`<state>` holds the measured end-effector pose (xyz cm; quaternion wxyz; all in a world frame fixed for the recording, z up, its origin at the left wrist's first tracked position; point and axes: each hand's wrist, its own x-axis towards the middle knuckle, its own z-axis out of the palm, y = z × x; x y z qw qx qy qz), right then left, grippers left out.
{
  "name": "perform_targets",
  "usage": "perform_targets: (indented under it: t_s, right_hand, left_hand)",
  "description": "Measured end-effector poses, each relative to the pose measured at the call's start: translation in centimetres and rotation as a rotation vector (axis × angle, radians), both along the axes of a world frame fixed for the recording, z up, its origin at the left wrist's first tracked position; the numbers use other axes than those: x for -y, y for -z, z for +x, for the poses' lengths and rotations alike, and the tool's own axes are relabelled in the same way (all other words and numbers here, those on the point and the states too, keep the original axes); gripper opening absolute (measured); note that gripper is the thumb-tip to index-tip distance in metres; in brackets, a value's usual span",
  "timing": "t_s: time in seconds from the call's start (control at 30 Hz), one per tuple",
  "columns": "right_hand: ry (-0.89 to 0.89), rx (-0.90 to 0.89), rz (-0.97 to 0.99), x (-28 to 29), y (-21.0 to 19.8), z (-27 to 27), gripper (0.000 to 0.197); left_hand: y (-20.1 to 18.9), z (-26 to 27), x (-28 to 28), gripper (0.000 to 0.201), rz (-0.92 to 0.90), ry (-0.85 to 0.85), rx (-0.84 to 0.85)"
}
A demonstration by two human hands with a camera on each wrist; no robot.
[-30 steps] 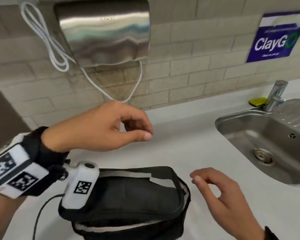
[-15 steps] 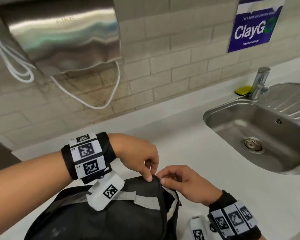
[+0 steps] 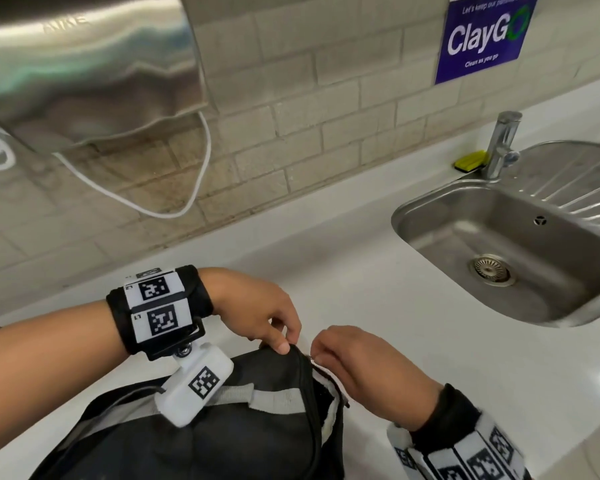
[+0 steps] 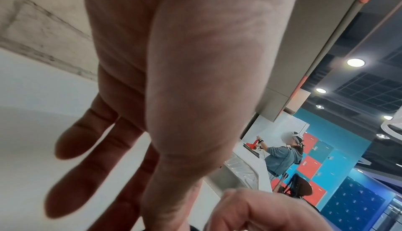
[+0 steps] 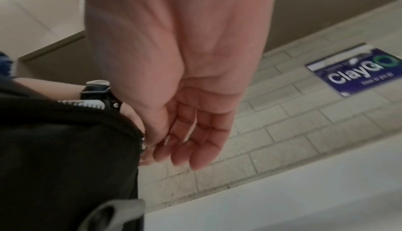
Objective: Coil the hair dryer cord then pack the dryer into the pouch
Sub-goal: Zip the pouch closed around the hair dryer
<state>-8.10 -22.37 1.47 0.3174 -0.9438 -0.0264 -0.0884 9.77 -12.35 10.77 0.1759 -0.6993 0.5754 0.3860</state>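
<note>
A black pouch with a grey strap lies on the white counter at the bottom of the head view. My left hand pinches the pouch's top edge at its far corner, thumb on the fabric. Right beside it, my right hand pinches the small metal zipper pull at that same corner. The right wrist view shows the pouch beside my right hand's fingers. The hair dryer and its cord are not in view.
A steel sink with a tap and a yellow sponge lies at the right. A wall hand dryer with a white cord hangs above left. Another person stands far off.
One second ago both hands hovered apart above the pouch. They have since come together at its far corner and taken hold of the edge and zipper, and have stayed there.
</note>
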Motion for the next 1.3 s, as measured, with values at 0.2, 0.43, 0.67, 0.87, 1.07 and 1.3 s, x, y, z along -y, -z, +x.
perform_targets:
  t_s: [0.2,0.43,0.67,0.87,1.07,1.3]
  right_hand:
    - [0.098,-0.014,-0.308,-1.5,-0.4,-2.4,0.016]
    - [0.138,-0.170,-0.352,-4.1,-1.7,-5.6,0.028]
    - [0.022,-0.213,-0.027,-7.0,-2.5,-7.6,0.017]
    - [0.116,-0.171,0.136,-6.1,-0.1,-7.6,0.002]
    - [0.270,-0.084,0.281,-6.5,0.3,-8.1,0.010]
    - [0.374,-0.017,0.374,-7.5,0.7,-8.4,0.016]
  left_hand:
    - [0.4,0.7,0.2,0.018,0.007,-0.001,0.000]
    - [0.2,1.2,0.2,0.018,0.013,0.021,0.069]
    - [-0.2,1.0,-0.4,0.018,-0.012,-0.002,0.083]
    - [-4.8,-1.7,-4.9,0.013,-0.398,-0.074,0.274]
    - [-7.9,-8.3,-15.5,0.019,-0.796,-0.318,0.102]
    - [-0.7,-15.2,-18.9,0.022,-0.679,-0.561,-0.342]
